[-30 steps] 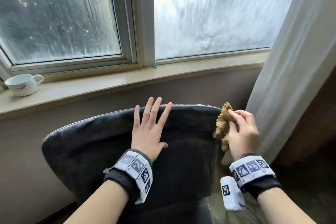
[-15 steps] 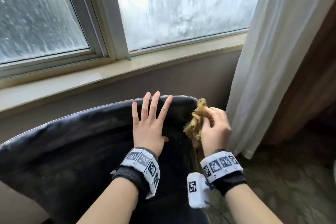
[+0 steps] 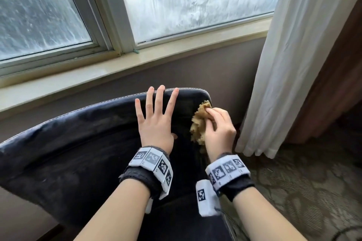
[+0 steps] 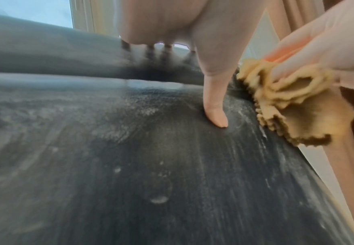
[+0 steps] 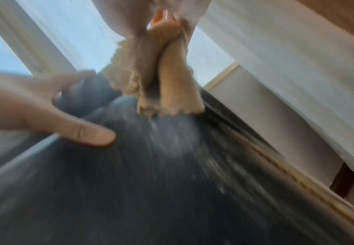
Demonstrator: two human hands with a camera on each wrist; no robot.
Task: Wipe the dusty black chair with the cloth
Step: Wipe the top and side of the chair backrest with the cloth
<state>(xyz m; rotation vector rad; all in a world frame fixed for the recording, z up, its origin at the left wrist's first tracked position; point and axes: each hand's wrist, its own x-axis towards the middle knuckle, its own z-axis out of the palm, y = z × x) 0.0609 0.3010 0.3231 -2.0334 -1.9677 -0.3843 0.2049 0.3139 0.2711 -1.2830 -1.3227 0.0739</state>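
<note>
The black chair (image 3: pixel 78 152) fills the lower left of the head view, its back curving under the window; pale dust streaks show on its surface (image 4: pixel 130 165) (image 5: pixel 151 182). My left hand (image 3: pixel 156 121) lies flat on the chair back with fingers spread and straight, the thumb pressing the leather (image 4: pixel 215 114). Just to its right, my right hand (image 3: pixel 217 129) grips a bunched tan cloth (image 3: pixel 199 123) against the chair's right edge. The cloth (image 4: pixel 293 106) hangs crumpled from the fingers and touches the dusty surface (image 5: pixel 163 86).
A window sill (image 3: pixel 98 76) and wall run right behind the chair. A white curtain (image 3: pixel 284 64) hangs close on the right, reaching the patterned carpet (image 3: pixel 303 182). Brown panelling (image 3: pixel 337 84) stands at the far right.
The view has swung right, so the cup on the sill is out of sight. The right hand has brought the cloth from the chair's side edge onto its back, closer to the left hand.
</note>
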